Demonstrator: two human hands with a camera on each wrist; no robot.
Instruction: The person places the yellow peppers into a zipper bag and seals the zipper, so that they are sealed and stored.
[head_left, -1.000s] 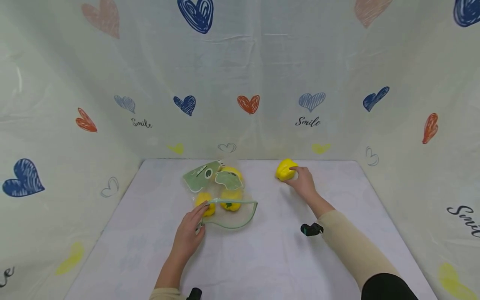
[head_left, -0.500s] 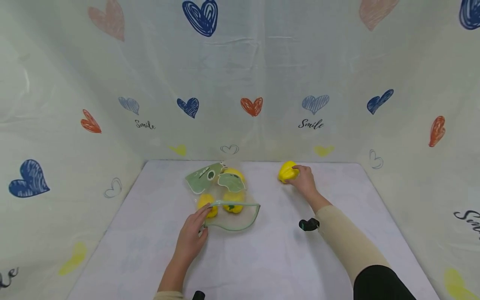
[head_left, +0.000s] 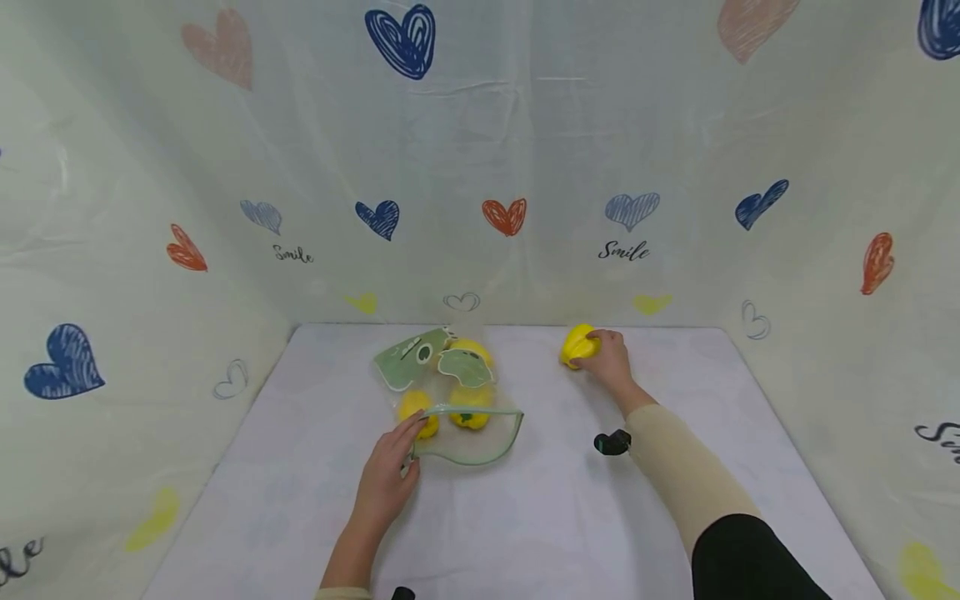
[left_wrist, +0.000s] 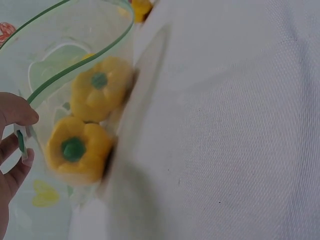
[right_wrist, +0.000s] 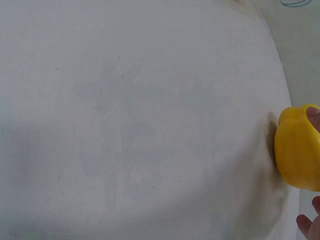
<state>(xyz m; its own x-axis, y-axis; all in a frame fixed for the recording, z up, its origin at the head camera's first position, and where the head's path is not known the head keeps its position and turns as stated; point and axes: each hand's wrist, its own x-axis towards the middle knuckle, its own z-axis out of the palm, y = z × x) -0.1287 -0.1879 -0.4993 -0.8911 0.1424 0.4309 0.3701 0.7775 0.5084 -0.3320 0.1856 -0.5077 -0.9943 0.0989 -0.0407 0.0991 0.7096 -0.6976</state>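
Heart-printed sheeting (head_left: 442,142) backs the white table (head_left: 525,533); remotely, I see the left hand (head_left: 386,479) pinching the clear bag (head_left: 480,442), peppers (left_wrist: 80,155) inside. Its right counterpart, the right hand (head_left: 609,360), grips a yellow pepper (head_left: 576,345) near the far edge.

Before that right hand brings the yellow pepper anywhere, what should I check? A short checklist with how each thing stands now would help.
1. Right hand has fingers and thumb around the loose pepper: ok.
2. Left hand pinches the edge of the clear bag: ok.
3. The bag's green rim gapes open: ok.
4. Loose pepper is at the bag's opening: not ok; it is off to the right, near the far edge of the table.
5. Loose pepper is lifted off the table: cannot tell.
6. Room for another pepper: cannot tell; peppers already sit inside.
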